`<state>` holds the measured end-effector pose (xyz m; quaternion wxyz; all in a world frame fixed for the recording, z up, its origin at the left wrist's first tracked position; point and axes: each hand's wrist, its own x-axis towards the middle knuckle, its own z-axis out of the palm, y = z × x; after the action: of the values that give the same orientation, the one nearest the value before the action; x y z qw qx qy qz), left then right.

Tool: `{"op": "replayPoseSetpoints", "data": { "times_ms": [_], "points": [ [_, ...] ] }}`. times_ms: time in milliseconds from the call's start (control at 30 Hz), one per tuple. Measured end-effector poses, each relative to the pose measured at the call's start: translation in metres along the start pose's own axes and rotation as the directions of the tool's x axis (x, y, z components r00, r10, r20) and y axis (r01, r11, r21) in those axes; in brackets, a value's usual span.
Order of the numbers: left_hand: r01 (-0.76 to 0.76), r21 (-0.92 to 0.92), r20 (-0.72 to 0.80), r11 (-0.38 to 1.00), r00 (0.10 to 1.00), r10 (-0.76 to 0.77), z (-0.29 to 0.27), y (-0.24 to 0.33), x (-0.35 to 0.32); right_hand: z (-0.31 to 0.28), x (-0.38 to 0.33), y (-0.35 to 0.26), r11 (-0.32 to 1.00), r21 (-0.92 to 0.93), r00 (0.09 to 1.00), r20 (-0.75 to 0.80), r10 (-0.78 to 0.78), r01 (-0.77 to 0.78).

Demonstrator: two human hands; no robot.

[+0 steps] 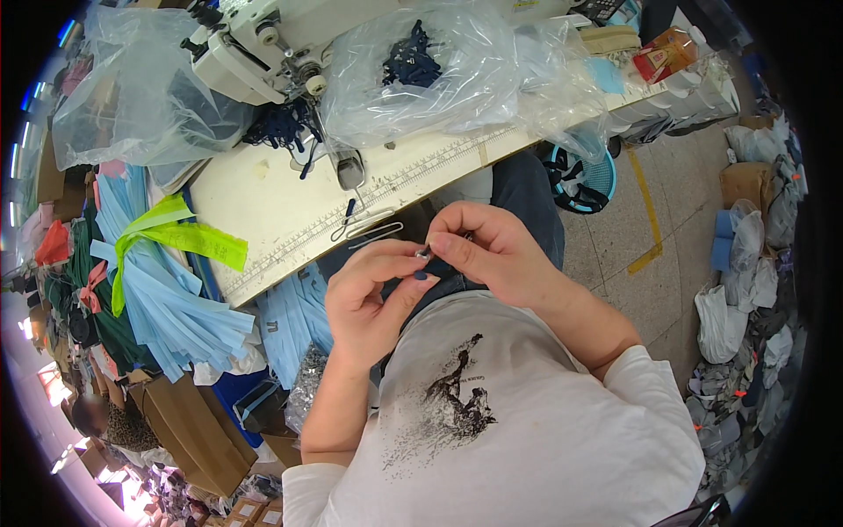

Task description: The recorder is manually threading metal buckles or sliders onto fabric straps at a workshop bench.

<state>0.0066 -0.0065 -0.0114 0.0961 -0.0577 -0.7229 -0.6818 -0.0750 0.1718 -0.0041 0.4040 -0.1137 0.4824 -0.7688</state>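
My left hand [373, 299] and my right hand [487, 250] meet in front of my chest, just below the edge of the white sewing table [263, 211]. Between the fingertips of both hands sits a small dark and silvery object [425, 255], too small to identify. A thin wire clip [373, 230] lies at the table edge right above my hands. I wear a white printed shirt and dark trousers.
A white sewing machine [255, 48] stands at the back of the table, with clear plastic bags [421, 70] of dark pieces beside it. A bundle of light blue strips tied with a yellow-green band [176, 263] hangs on the left. Fabric piles line the floor on the right [746, 307].
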Motion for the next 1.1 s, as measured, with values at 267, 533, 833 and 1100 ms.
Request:
{"op": "replayPoseSetpoints", "data": {
  "times_ms": [267, 533, 833, 1100],
  "points": [
    [-0.099, 0.046, -0.045, 0.994, 0.994, 0.101, 0.003, -0.004, 0.001, 0.002, 0.001, 0.000, 0.998, -0.060, 1.000, -0.010, -0.022, 0.021],
    [-0.068, 0.184, -0.054, 0.981, 0.995, 0.080, 0.004, 0.005, 0.004, -0.002, 0.001, -0.003, 0.999, -0.050, 1.000, -0.027, 0.006, -0.007],
    [-0.086, -0.028, -0.015, 0.996, 0.996, 0.086, 0.001, 0.010, 0.005, -0.002, 0.000, -0.002, 1.000, -0.004, 0.999, -0.032, 0.003, -0.003],
    [0.136, 0.066, -0.193, 0.989, 0.974, -0.121, 0.008, 0.002, -0.001, -0.002, 0.000, -0.002, 0.999, -0.032, 0.999, -0.019, -0.037, 0.037]
  ]
}}
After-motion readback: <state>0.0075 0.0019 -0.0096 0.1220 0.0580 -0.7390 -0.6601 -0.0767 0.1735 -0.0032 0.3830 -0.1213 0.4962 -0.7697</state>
